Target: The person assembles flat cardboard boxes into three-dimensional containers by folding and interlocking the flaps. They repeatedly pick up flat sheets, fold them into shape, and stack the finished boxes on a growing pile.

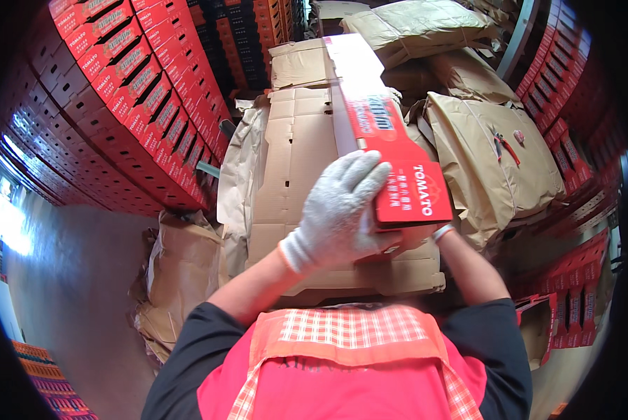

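I hold a long red-and-white flat carton [377, 119] up in front of me, its near end close to my chest. My left hand [342, 210], in a grey knit glove, wraps over the carton's near left edge. My right hand is hidden behind the carton's near end; only its wrist [441, 232] and forearm show beneath it. Below the carton lies a stack of flattened brown cardboard sheets [293, 154].
Tall stacks of assembled red boxes [132, 91] fill the left side, and more red boxes [573, 294] line the right. Brown paper-wrapped bundles [489, 154] sit to the right, with red-handled pliers [506, 147] on one. Crumpled brown paper [181, 273] lies at lower left.
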